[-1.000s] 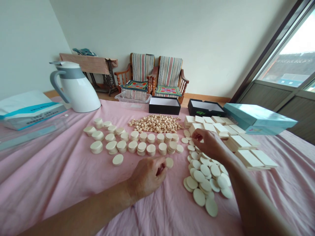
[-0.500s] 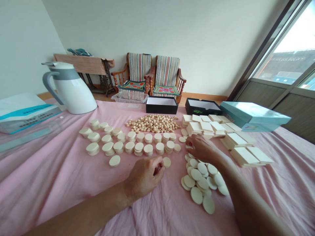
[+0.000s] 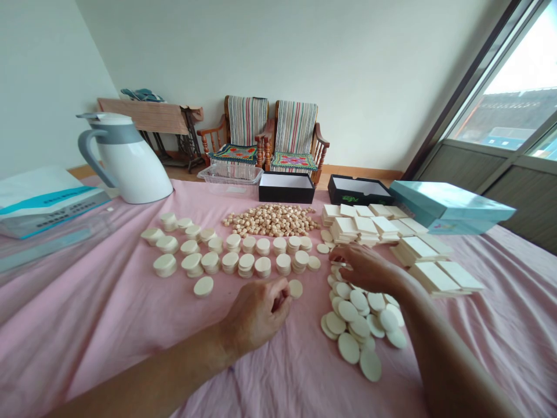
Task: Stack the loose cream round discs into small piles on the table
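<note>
My left hand (image 3: 261, 307) rests on the pink cloth with its fingers curled closed. Its fingertips are at the left edge of a pale round wooden disc (image 3: 296, 289); the inside of the hand is hidden. Over the far end of a loose heap of wooden discs (image 3: 348, 310), my right hand (image 3: 365, 267) pinches a thin pale disc (image 3: 339, 264), seen nearly edge-on. To the left, short stacks of discs (image 3: 230, 261) stand in rough rows. One disc (image 3: 203, 286) lies in front of those rows.
Behind the stacks lies a pile of small wooden pieces (image 3: 272, 220). Stacked rectangular wooden pieces (image 3: 365, 225) are at right. Along the back are a clear plastic tray (image 3: 230, 174), black boxes (image 3: 286, 194) and a light blue box (image 3: 448, 206). A white jug (image 3: 139, 165) stands back left.
My right hand has shifted slightly to the right, and the pale edge of a disc now shows at its fingertips. My left hand stays in place beside the single disc.
</note>
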The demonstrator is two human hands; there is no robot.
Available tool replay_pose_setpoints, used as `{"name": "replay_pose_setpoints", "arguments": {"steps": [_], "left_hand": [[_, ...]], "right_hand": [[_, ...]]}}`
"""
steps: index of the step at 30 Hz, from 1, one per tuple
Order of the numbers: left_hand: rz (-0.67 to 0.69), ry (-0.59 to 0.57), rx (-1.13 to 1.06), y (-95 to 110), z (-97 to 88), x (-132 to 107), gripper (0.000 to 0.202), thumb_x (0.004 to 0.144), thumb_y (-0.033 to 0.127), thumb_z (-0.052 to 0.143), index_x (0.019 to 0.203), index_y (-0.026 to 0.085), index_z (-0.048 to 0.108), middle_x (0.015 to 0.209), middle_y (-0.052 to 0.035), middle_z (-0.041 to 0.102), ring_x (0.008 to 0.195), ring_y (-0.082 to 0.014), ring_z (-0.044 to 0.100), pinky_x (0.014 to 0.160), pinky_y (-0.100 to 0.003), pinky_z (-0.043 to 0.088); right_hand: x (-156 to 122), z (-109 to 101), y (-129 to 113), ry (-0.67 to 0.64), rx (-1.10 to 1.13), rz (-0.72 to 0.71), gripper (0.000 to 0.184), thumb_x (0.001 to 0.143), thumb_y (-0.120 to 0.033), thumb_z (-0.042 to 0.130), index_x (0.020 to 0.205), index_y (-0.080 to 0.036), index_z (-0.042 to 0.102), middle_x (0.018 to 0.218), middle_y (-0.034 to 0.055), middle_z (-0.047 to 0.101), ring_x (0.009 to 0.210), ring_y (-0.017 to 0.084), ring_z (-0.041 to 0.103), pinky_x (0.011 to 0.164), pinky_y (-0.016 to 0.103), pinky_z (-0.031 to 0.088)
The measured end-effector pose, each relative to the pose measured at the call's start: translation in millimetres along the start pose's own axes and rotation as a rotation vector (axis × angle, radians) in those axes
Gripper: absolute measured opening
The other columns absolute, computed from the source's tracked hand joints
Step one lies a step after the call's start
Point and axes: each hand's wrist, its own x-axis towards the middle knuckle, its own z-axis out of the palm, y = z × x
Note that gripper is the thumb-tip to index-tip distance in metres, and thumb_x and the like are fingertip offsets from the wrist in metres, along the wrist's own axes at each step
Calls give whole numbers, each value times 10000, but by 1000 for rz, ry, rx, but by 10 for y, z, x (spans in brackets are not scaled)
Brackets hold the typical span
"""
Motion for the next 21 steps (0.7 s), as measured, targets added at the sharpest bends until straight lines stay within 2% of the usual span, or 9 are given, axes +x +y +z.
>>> {"name": "replay_pose_setpoints", "arguments": {"steps": [4, 8, 12, 16, 21], "left_hand": [[0, 1, 3, -3, 2, 6, 93, 804, 179, 483, 733, 182, 543, 601, 36, 559, 546, -100, 495, 541, -218, 291], [0, 0, 6, 6, -3, 0, 82, 794, 172, 490, 738, 181, 549, 602, 34, 560, 550, -103, 496, 544, -220, 298], [-7, -4, 0, 1, 3, 0, 96, 798, 175, 483, 735, 180, 555, 600, 35, 562, 547, -102, 499, 546, -222, 302], [-14, -7, 3, -1, 8, 11, 91, 799, 181, 485, 743, 184, 557, 609, 35, 569, 557, -104, 505, 548, -221, 301], [-22, -12, 9, 5, 7, 11, 79, 791, 180, 487, 741, 186, 548, 606, 38, 567, 554, -103, 502, 547, -217, 295]], "right_hand": [[32, -9, 43, 31, 23, 12, 278, 754, -103, 484, 933, -166, 686, 948, 100, 688, 882, 216, 611, 762, 304, 419], [106, 11, -41, 147, -1, 64, 216, 808, -160, 484, 823, -181, 698, 806, 77, 689, 768, 192, 613, 680, 275, 399], [152, 63, -195, 247, -131, 71, 220, 847, -171, 468, 803, -170, 683, 821, 98, 673, 830, 204, 601, 672, 268, 375], [124, 108, -246, 169, -131, 44, 118, 800, -207, 556, 846, -183, 662, 871, 83, 665, 868, 208, 598, 674, 261, 372], [92, 120, -204, 141, -38, 21, 188, 762, -208, 577, 941, -175, 625, 894, 77, 653, 845, 191, 598, 703, 255, 381]]}}
